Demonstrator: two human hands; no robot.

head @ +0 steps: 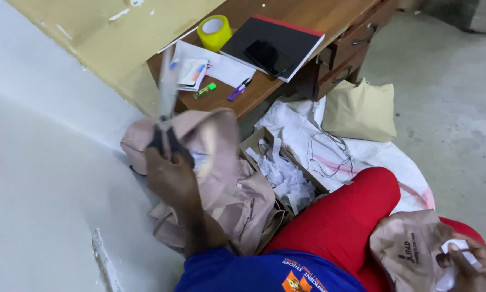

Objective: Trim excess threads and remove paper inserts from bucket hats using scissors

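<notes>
We are holding scissors (166, 116) in our left hand (170, 176), left of centre in the frame; the fingers are closing through the dark handles, and the blades are pointing upward, blurred. Just right of that hand, a beige cloth bag (216, 146) is lying on a heap of similar bags, and the hand is touching it.

At the lower right corner, our right hand (470, 270) is gripping a white scrap (458, 262) against another beige bag (410, 246), which is resting on our red trouser leg (340, 216). A blue shirt (264, 273) is showing along the bottom edge.

Between the bag heap and the leg, we are noting a cardboard box (253, 141) filling with white paper scraps (289, 181). Behind it, a white sack (297, 127) is spreading over the floor, with a thin dark cord (329, 157) lying on it and a tan cushion (362, 111) sitting at its upper edge.

In the upper middle, a wooden desk (307, 13) is carrying a roll of yellow tape (214, 32), a black notebook with a red edge (286, 38), a dark phone (264, 55) on the notebook, white papers (226, 69), a green lighter (205, 90) and small purple snips (238, 89).
</notes>
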